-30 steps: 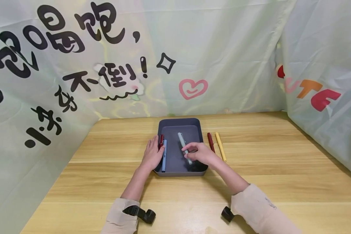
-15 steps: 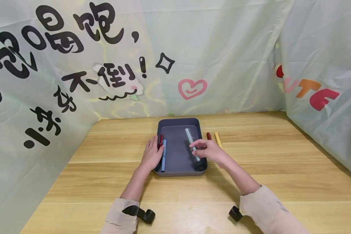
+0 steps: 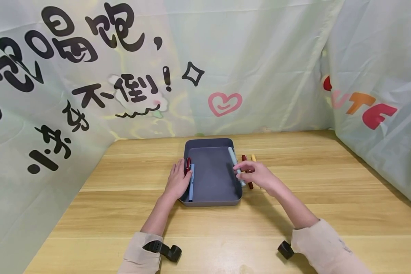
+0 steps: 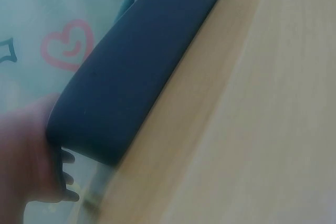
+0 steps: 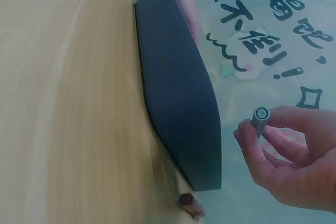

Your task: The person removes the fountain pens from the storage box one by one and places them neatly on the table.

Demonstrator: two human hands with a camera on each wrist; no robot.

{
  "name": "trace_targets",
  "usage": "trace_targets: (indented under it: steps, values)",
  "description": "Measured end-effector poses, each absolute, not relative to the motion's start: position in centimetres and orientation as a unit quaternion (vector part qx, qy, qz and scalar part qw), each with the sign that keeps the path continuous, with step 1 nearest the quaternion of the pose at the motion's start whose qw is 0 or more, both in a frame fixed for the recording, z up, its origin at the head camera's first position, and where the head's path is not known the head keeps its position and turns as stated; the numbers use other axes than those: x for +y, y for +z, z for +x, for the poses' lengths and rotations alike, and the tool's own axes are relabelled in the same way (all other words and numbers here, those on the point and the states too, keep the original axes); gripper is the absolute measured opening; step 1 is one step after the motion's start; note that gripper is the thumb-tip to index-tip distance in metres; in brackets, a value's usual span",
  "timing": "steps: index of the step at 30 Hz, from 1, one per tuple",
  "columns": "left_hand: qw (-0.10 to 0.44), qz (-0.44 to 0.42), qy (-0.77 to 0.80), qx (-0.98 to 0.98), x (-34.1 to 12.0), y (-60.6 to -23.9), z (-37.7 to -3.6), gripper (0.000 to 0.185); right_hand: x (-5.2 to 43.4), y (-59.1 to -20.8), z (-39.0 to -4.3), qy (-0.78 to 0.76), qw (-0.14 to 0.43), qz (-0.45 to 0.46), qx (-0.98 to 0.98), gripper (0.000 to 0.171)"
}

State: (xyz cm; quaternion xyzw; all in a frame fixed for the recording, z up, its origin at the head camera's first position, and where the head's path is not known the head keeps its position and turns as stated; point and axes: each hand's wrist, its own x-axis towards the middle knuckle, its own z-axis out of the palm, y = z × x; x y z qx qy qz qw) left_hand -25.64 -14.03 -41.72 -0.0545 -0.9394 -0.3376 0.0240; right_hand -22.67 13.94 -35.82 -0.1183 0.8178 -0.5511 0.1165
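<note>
2 hands work at a dark grey tray [image 3: 212, 142] on the wooden table [image 3: 311, 198], the landmark here. At the tray's left wall rests the left hand [image 3: 179, 182], fingers laid fairly straight over the rim, touching a red pen [image 3: 188, 166] and a blue pen [image 3: 191, 186] inside; whether it grips either I cannot tell. Above the tray's right wall, the right hand [image 3: 257, 176] pinches a pale grey-green pen [image 3: 233, 160] between thumb and curled fingertips [image 5: 252, 136], clear of the floor. Just right of the tray lie a dark red pen [image 3: 249, 182] and a yellow pen [image 3: 254, 157]. As I judge it, the light pinch could slip and the pen strike the wall or knock those 2 pens.
</note>
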Motion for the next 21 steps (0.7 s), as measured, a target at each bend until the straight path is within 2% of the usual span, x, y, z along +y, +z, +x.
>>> trace_targets:
  steps: [21]
  values:
    - [0.018, -0.050, -0.340, -0.939, -14.0, -41.9, -25.7, 0.062, 17.2, -35.8, -22.6, -0.574, 0.106, -0.118, 0.803, 0.036]
